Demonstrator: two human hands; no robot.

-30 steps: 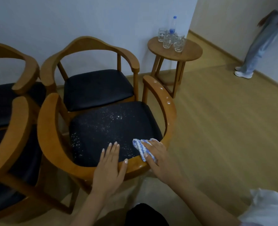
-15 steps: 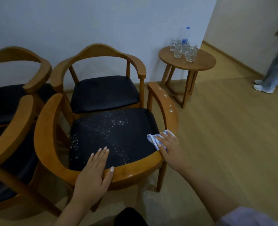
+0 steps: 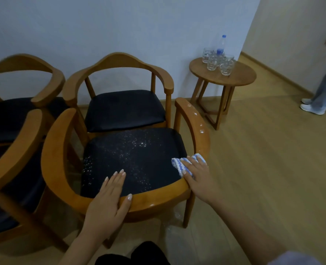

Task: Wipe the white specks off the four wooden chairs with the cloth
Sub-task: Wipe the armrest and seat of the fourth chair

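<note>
Fingers (image 3: 187, 166) of the right hand (image 3: 197, 177) lie straight and close together over the striped cloth (image 3: 176, 163). They press it onto the nearest chair's (image 3: 52, 150) dark seat (image 3: 139, 169), at the seat's right edge beside the armrest. The left hand (image 3: 108, 199) rests flat on that chair's back rail, fingers together. White specks (image 3: 137, 144) cover the seat's middle and left. My worry is that an outward sweep would flick specks off the seat, and the merely pressed cloth could slip from under flat fingers.
</note>
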